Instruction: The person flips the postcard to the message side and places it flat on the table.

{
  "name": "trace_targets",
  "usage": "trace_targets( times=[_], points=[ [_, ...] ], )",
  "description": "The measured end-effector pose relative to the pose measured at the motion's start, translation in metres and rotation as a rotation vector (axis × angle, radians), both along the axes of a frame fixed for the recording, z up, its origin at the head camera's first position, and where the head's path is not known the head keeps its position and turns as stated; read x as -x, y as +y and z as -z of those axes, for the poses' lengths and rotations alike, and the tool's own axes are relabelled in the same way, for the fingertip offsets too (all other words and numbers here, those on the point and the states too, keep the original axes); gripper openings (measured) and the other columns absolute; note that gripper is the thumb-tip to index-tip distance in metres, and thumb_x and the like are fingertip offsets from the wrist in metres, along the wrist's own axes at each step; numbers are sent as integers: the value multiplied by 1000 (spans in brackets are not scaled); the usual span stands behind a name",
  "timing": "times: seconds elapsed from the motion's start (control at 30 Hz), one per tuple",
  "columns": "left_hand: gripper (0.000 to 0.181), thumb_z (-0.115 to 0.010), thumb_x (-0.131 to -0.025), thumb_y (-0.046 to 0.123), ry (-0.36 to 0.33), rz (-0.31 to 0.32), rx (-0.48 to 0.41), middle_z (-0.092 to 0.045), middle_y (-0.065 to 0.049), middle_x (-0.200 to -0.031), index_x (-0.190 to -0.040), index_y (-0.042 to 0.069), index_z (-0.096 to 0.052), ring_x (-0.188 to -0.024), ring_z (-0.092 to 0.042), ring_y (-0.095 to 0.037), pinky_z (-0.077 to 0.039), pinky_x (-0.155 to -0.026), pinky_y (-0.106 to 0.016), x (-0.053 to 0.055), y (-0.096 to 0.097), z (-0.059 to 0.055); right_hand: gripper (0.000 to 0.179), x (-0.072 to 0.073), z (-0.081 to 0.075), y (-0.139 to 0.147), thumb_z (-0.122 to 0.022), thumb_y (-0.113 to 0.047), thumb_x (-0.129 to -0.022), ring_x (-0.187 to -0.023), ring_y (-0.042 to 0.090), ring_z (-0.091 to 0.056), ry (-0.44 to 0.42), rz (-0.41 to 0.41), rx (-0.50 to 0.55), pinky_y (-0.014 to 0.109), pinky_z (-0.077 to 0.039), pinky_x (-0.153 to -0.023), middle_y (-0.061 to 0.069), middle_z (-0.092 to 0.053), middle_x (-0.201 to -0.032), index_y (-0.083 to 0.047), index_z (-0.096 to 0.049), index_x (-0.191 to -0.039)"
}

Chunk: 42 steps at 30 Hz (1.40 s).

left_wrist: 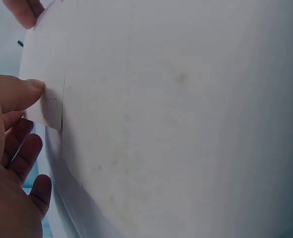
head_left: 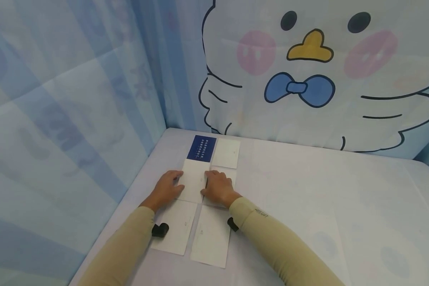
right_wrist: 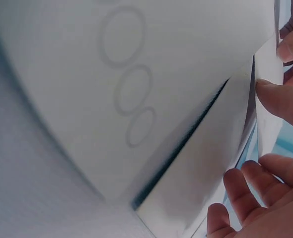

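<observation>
A white card (head_left: pixel 193 180) lies between both hands, just below a dark blue card (head_left: pixel 201 148) with white writing. My left hand (head_left: pixel 166 188) holds the white card at its left edge; the left wrist view shows the thumb (left_wrist: pixel 27 93) on its surface. On the opposite edge my right hand (head_left: pixel 219 186) grips the same card by thumb and fingers. That edge stands slightly apart from the cards below in the right wrist view. Beneath the right hand, another white card (head_left: pixel 230 173) is partly hidden.
Two white cards, a left one (head_left: pixel 178 226) and a right one (head_left: pixel 211 238), lie nearer me. One more white card (head_left: pixel 226 153) sits beside the blue one. The pale table (head_left: pixel 307 206) extends rightward. Curtains (head_left: pixel 68 99) hang at the left and back.
</observation>
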<state>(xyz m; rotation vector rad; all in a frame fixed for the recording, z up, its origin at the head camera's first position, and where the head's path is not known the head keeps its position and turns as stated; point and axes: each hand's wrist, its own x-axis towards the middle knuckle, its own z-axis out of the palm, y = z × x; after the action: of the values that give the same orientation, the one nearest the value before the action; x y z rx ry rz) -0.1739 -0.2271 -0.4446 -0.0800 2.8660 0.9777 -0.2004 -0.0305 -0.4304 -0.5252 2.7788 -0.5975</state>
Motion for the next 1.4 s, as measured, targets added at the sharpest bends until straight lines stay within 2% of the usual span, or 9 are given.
trace_targets(
  times=[0.4, 0.63, 0.83, 1.17, 1.4],
  points=[
    [54, -65, -96, 13, -44, -29, 6, -44, -21, -149, -145, -1, -48, -139, -39, -38, -29, -114, -50, 2, 1, 3, 65, 0, 2, 1, -72, -33, -91, -129, 32, -47, -6, -12, -29, 51, -39, -105, 9, -47, -150, -9, -49, -148],
    [54, -65, -96, 14, -43, -13, 14, -44, -20, -150, -146, -1, -47, -141, -37, -37, -29, -115, -50, 2, 0, 6, 64, -1, 1, 1, -73, -33, -91, -126, 33, -49, 8, -10, -39, 51, -41, -102, 10, -49, -148, -8, -50, -146],
    [53, -65, -96, 11, -26, 13, 0, -42, -19, -152, -145, 1, -49, -142, -35, -37, -27, -115, -50, 3, -1, 7, 64, -1, 1, 2, -72, -32, -91, -130, 33, -46, 8, -14, -39, 51, -40, -103, 10, -47, -150, -9, -50, -147],
    [51, -65, -97, 16, -125, 42, -3, -44, -18, -152, -146, 8, -52, -141, -37, -38, -29, -114, -53, 7, -4, 3, 55, -2, -1, 2, -70, -28, -93, -119, 31, -50, -19, -55, -58, 50, -40, -99, 8, -58, -139, -11, -55, -143],
    [49, -64, -97, 15, -118, 56, 9, -45, -19, -151, -144, 6, -53, -140, -37, -39, -28, -114, -53, 8, -7, 1, 54, -3, -4, 0, -69, -29, -94, -121, 31, -49, -15, -60, -75, 51, -40, -99, 8, -57, -141, -11, -55, -143]
  ],
)
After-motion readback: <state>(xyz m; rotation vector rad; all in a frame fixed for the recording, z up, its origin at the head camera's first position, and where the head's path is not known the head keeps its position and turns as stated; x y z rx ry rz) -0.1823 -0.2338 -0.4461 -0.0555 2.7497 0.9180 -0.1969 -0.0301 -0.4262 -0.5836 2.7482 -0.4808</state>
